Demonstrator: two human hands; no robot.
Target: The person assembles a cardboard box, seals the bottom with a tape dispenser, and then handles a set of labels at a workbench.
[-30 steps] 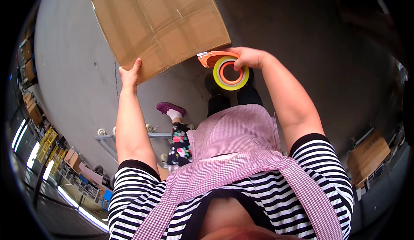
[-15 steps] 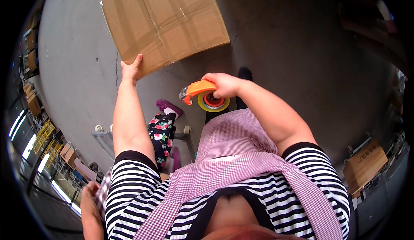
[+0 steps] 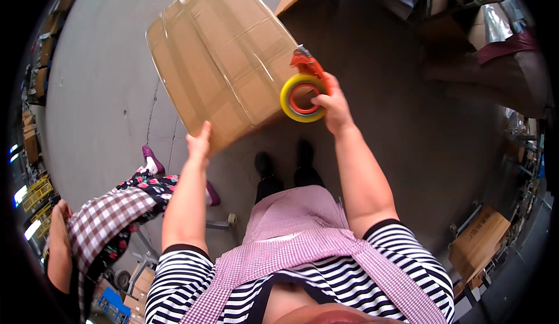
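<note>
- Large rectangular brown cardboard box (image 3: 215,62): slanted, glossy clear tape strips across its seamed upper face.
- Orange-red handheld tape dispenser (image 3: 313,68), loaded with a round yellow-edged tape roll (image 3: 286,98): overlaps the box's near right corner; contact unclear.

- The floor (image 3: 105,85) at the left is lit pale and even; at the right it is sunk in dim, brownish shade.
- White streaks of glare are thrown back by the taped carton (image 3: 204,62).
- The tape dispenser (image 3: 299,79) is softened by slight blur.
- At the lower left, small lights (image 3: 33,229) are blown out to white.
- Straight edges are bent toward the rim, and the corners are lost in black.
</note>
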